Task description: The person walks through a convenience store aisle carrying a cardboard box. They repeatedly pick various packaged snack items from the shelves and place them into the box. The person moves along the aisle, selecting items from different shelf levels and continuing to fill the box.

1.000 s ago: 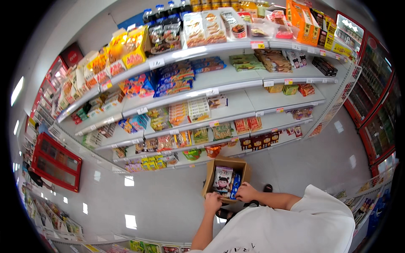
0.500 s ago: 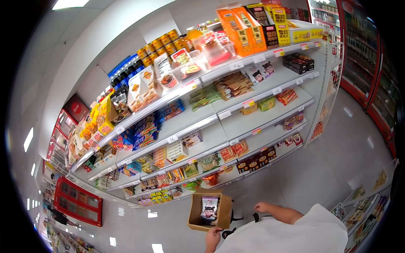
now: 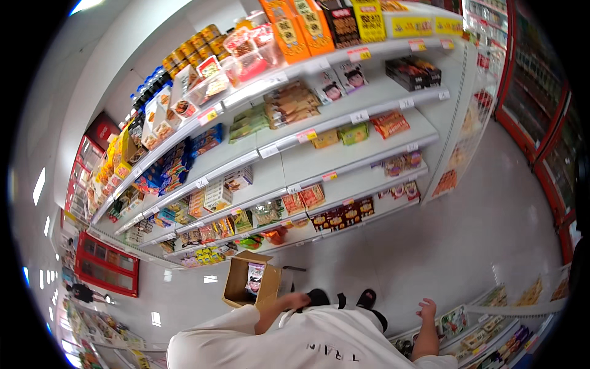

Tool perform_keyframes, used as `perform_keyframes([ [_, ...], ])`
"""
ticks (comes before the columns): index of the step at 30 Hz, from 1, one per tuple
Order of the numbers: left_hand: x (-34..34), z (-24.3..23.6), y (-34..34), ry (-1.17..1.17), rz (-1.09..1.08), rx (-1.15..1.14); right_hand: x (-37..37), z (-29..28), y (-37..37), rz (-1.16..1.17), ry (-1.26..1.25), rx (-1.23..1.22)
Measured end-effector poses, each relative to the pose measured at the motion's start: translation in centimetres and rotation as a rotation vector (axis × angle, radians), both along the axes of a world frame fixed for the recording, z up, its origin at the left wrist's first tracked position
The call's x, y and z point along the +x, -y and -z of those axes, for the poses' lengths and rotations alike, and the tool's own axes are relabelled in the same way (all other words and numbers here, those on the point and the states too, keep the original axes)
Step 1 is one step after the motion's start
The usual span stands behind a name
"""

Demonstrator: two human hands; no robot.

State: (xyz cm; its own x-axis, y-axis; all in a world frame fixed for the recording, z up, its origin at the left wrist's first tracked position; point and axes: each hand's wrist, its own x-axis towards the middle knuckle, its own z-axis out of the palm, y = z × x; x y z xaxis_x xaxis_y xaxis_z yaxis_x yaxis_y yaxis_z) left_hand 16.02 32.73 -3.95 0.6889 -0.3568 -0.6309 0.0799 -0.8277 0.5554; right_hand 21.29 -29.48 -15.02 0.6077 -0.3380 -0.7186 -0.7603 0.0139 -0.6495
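Observation:
My left hand (image 3: pixel 298 300) is in front of my waist, just right of the open cardboard box (image 3: pixel 270 284) and apart from it; its fingers are too small and blurred to read. In the box lie white snack packets (image 3: pixel 255 277) with a cartoon face, and its lower part is hidden by my arm. Held out to the right, my right hand (image 3: pixel 426 309) has its fingers apart and nothing in it, near the low rack. Matching white packets (image 3: pixel 351 77) lie on the second shelf from the top of the long rack.
The long white shelf rack (image 3: pixel 362 117) bears snack packs, with a black carton (image 3: pixel 413 72) at its right. Red-framed fridges (image 3: pixel 534 111) line the far right. Behind my right hand is a low rack (image 3: pixel 479 338) of packets. My shoes (image 3: pixel 366 299) are on the grey floor.
My view has turned and shifted right, so the rack and box appear further left. My left hand has come off the box's edge. My right arm has swung out to the right.

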Motion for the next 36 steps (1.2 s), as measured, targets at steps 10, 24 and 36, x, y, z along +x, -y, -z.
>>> perform_keyframes([
  [10, 10.2, 1.2, 3.4, -0.035, -0.171, -0.072, -11.4, 4.0, -10.9, -0.039, -0.245, 0.171],
  [24, 39.7, -31.2, -2.0, 1.537, -0.600, -0.362, 27.1, -25.3, -20.7, -0.962, 0.703, -0.712],
  [36, 47.0, -35.8, -10.2, 1.552, -0.839, 0.144, 52.2, -54.0, -54.3, -1.226, 1.689, -0.849],
])
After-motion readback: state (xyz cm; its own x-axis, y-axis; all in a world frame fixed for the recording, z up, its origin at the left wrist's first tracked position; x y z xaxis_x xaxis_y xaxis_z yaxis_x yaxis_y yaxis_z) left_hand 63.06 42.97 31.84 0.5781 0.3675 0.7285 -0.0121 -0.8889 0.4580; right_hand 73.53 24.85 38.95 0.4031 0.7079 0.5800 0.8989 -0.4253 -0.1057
